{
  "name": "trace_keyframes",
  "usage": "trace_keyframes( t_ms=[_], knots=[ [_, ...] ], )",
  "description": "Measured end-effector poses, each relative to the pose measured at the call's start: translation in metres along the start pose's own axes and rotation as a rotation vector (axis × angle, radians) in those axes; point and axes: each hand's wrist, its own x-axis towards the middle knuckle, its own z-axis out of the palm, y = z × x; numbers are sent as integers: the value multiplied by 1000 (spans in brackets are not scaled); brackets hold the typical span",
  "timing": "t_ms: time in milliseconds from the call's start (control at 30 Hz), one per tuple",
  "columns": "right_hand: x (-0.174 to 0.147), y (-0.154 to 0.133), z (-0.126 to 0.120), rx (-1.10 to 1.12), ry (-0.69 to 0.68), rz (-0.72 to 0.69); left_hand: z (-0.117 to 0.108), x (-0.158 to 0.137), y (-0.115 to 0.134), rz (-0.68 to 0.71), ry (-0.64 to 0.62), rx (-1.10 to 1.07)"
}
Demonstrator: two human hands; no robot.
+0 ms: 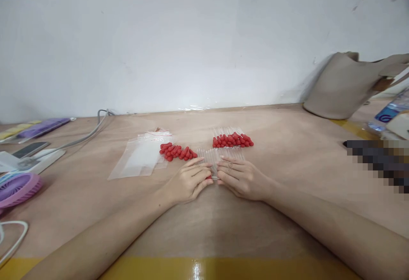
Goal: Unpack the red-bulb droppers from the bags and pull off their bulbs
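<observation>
A yellow strip (166, 270) ran along the near edge of the table (287, 152). Beyond it, near the middle, the left hand (191, 182) pinched a red bulb (209, 177), mostly hidden, while the right hand (244, 180) pinched a clear tube (215, 178) lying between both hands. Just beyond lay a row of clear tubes (207, 155), with piled red bulbs (178, 151) at its left and plastic bags (137, 156) farther left. Farther back lay red-ended tubes (232, 140); a tan bag (338, 86) stood far right.
</observation>
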Motion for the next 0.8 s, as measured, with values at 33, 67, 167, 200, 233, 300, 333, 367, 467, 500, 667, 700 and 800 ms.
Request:
trace_keyframes(
  t_ms=[33,67,167,200,233,300,333,367,467,500,667,700,800],
  knots=[
    [0,-1,1,39,2,46,1,-1,-2,-1,19,8],
    [-1,-1,2,77,4,88,2,-2,-3,-7,37,19],
    [-2,-3,4,166,-11,196,5,-4,-8,-34,66,52],
    [-3,-3,5,183,-16,224,6,-4,-8,-34,68,62],
    [-3,-3,5,197,-18,244,6,-3,-9,-26,68,71],
    [-4,-3,8,225,-17,270,7,-2,-9,4,74,89],
    [-4,-4,9,242,-12,279,6,-1,-8,18,82,98],
    [-4,-4,10,259,-6,284,6,0,-7,24,89,106],
    [-3,-4,11,295,4,273,5,3,-6,36,78,130],
    [-2,-4,10,293,2,257,4,3,-5,38,62,136],
    [2,-4,4,219,-5,145,2,4,-4,35,-7,114],
    [2,-4,3,204,-4,129,1,5,-4,30,-17,100],
    [2,-4,1,165,-1,83,-1,5,-1,8,-44,52]
  ],
)
